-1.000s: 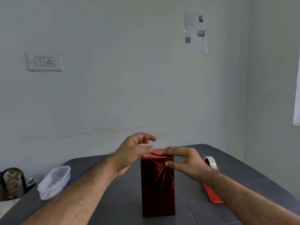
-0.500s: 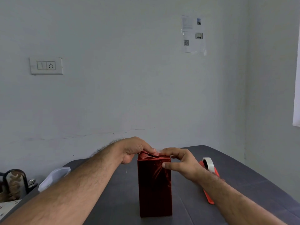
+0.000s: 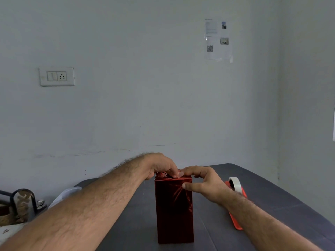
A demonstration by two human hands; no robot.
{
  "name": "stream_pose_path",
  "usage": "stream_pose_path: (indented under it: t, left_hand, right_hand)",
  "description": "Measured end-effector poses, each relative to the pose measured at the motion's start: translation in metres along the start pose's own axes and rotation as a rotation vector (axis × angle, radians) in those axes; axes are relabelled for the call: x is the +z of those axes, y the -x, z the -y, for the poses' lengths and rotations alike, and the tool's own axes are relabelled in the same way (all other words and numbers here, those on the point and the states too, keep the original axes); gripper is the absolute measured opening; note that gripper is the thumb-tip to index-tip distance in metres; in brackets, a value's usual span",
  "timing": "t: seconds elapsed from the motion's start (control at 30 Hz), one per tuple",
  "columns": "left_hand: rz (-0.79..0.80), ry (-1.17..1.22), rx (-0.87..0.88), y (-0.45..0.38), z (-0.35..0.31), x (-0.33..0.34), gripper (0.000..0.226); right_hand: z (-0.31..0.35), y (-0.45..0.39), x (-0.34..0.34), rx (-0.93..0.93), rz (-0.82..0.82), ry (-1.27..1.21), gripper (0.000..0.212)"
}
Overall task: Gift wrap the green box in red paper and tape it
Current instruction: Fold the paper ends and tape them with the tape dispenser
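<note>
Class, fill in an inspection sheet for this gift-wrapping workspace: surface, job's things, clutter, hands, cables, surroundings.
Surface: dark grey table.
Job's things: wrapped box stands upright, covered in red paper, no green showing; tape roll on a red tray to its right.
Clutter: clear plastic container, partly hidden by the left forearm.
Hands: left hand presses the top fold; right hand has fingers on top, thumb on the near face.
Cables: nothing seen.
Surroundings: wall socket, posted sheet, chair back.
</note>
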State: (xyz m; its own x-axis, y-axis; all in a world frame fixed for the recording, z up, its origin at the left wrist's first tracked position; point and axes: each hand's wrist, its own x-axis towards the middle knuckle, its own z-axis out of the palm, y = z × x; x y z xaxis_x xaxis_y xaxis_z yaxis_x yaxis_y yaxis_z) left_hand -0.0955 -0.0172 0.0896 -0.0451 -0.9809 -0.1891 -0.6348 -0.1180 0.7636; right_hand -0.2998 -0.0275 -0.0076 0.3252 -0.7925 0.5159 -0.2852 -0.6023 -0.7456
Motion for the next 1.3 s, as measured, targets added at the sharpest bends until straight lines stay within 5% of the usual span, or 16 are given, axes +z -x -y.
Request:
stream_pose_path:
  t: [0.23,0.47,0.63,0.73,0.9,1.17,1.3]
  left_hand:
    - [-0.092,-0.141,0.007,-0.001,-0.01,0.009,0.023]
    - [0.007,-0.268,-0.048,0.001,-0.026,0.007,0.045]
    - [0.046,-0.309,-0.066,0.002,-0.026,0.0,0.056]
    - [0.016,-0.196,-0.057,0.0,-0.015,-0.005,0.08]
    - [0.025,0.073,-0.148,-0.004,0.017,-0.004,0.085]
    - [0.256,0.543,-0.185,-0.013,0.039,0.006,0.034]
    - [0.167,0.678,-0.019,-0.009,0.046,0.012,0.047]
  right_hand:
    - [0.004,0.0,-0.001,0.023,-0.008,0.023,0.036]
    - [0.018,-0.008,-0.004,0.111,0.041,-0.168,0.028]
    - [0.024,-0.021,-0.005,0.226,0.02,-0.061,0.02]
    - [0.026,-0.028,-0.003,0.245,-0.008,-0.011,0.024]
    - [0.03,-0.031,-0.003,0.314,-0.009,-0.02,0.015]
    - [0.022,-0.034,0.001,0.439,-0.046,-0.144,0.014]
    - [0.024,-0.032,0.007,0.402,-0.083,-0.172,0.023]
